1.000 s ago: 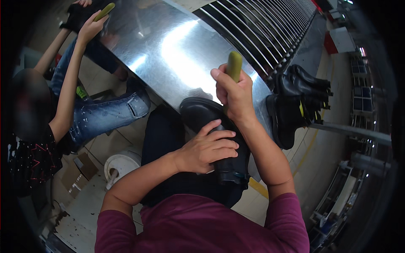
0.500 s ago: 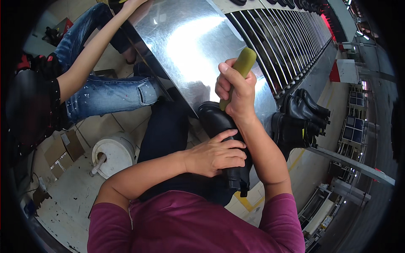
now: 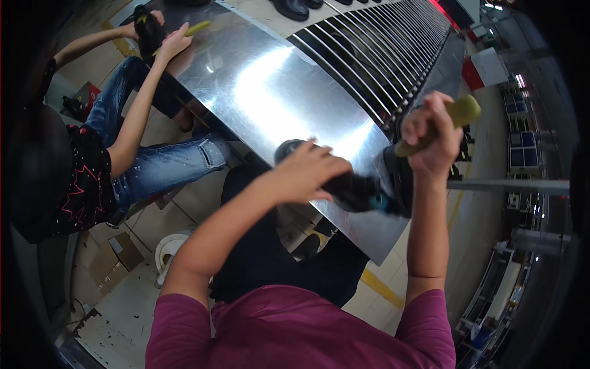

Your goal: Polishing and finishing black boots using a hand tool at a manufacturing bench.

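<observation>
My left hand [image 3: 310,172] reaches over a black boot [image 3: 356,190] at the near edge of the metal table, its fingers and thumb round the boot. Motion blurs both. The boot lies on its side or tilted, toe toward the left; I cannot tell which. To the right, my raised right hand [image 3: 433,135] is closed round an olive-green elongated pad [image 3: 465,111], which sticks out past the fist at both ends. Behind and below that fist stands another dark boot [image 3: 398,178], partly hidden and blurred.
The shiny metal table [image 3: 264,92] runs into a roller conveyor [image 3: 369,55]. More black footwear [image 3: 290,8] stands beyond it. At left, a co-worker's hand [image 3: 175,43] holds a similar green pad near a dark shoe [image 3: 149,29]. A white bucket [image 3: 169,249] and cardboard box [image 3: 126,252] are on the floor.
The boot has gone from my lap up to the table's near edge, with my left hand moving along. My right hand has swung right with the pad. The co-worker's hands and shoe have come into view.
</observation>
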A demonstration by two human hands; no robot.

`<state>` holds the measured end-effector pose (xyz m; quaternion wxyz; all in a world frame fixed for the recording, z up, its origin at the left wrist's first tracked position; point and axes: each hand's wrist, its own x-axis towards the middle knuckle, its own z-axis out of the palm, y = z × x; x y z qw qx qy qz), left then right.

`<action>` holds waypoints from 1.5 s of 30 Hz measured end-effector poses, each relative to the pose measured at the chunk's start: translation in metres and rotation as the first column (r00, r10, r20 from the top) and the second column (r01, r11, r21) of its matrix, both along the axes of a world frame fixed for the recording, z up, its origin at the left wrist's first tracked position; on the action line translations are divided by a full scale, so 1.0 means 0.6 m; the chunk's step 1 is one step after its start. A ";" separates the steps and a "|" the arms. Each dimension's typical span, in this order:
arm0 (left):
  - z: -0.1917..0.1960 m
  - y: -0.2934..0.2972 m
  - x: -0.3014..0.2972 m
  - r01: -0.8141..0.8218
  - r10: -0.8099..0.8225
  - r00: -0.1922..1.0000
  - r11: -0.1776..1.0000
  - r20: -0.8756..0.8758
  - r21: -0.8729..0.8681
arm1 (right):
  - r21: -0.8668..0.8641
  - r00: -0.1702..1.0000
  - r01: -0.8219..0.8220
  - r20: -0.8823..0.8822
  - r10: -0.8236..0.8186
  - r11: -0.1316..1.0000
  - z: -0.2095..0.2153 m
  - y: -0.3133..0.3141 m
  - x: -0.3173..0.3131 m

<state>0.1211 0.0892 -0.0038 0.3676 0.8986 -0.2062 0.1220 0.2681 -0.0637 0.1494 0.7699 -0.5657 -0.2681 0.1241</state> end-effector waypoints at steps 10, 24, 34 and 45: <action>0.014 -0.115 -0.066 -0.626 0.634 0.767 0.773 -0.095 0.104 | -0.081 0.922 0.341 -0.163 -0.350 0.936 -0.084 -0.248 -0.095; 0.007 0.046 0.072 -0.426 0.258 0.898 0.706 -0.356 -0.565 | -0.125 0.629 0.477 -0.642 -0.438 0.870 -0.255 -0.279 -0.133; -0.012 0.054 -0.021 -0.357 0.254 0.908 0.885 -0.334 -0.298 | -0.145 0.631 0.465 -0.638 -0.442 0.873 -0.293 -0.279 -0.119; -0.028 0.041 -0.317 -0.574 0.352 0.812 0.625 -0.466 -0.528 | -0.080 0.723 0.255 -0.646 -0.245 0.964 -0.264 -0.212 -0.148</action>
